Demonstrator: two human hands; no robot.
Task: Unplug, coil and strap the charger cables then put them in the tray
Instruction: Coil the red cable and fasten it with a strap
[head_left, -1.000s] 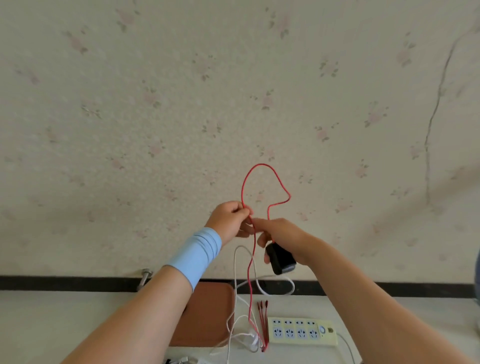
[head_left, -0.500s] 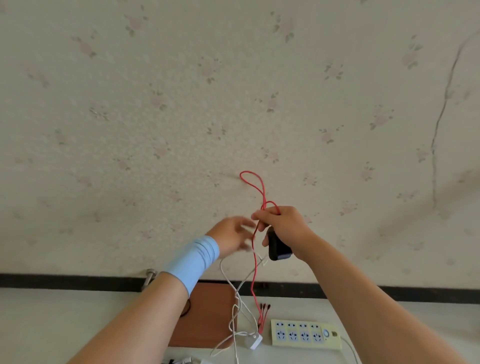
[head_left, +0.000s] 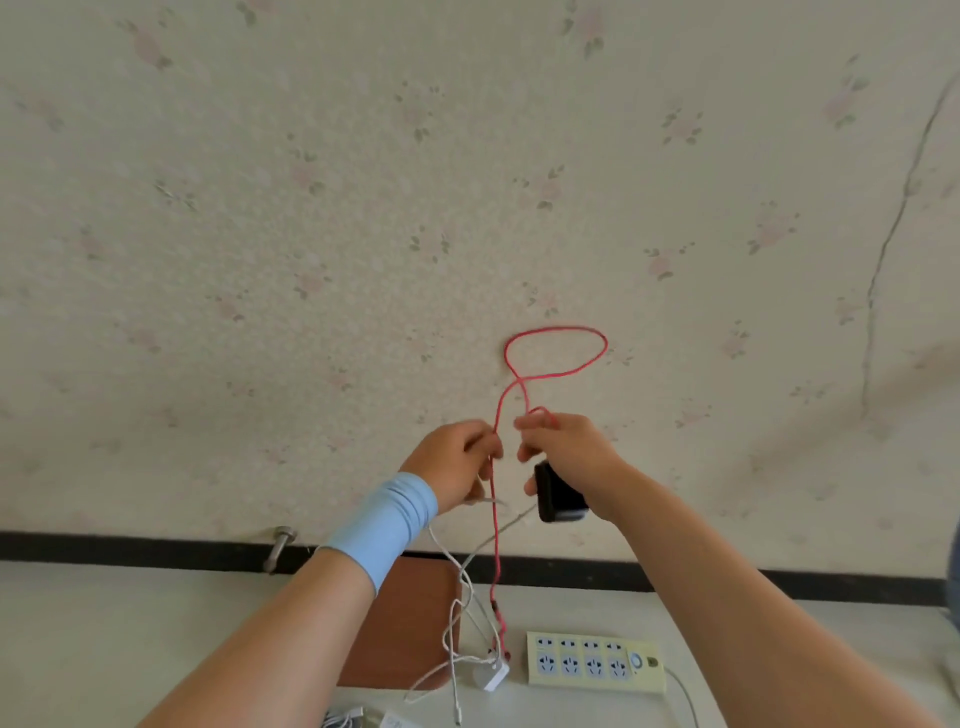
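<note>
Coiling stage: judged mid-way; one loop of the red charger cable (head_left: 496, 545) stands up above the hands, and most of its length is not yet gathered.
Right hand (head_left: 569, 452): lower fingers wrapped round a black adapter block (head_left: 558, 496), thumb and forefinger pinching the red cable where the loop closes.
Left hand (head_left: 454, 462): fingers curled onto the hanging red strand just beside the right hand; it looks like a light pinch. A pale blue wrist sleeve (head_left: 382, 525) covers the forearm below it.
Key relation: the ungathered run drops straight down from the left hand's grip, long axis vertical, its connector tips reaching the table between the tray and the power strip. The left hand is nearer that run, so the next loop would likely be fed up from below it towards the right hand.
Brown tray (head_left: 410, 623): flat on the white table (head_left: 130, 623), under the left forearm, with no coiled cable in it.
White cable (head_left: 457, 623): loose and tangled by the tray's right edge, with a white plug (head_left: 491, 675).
Power strip (head_left: 595, 662): every socket in view is free.
Writing: none legible; marks on the strip are too small to read.
</note>
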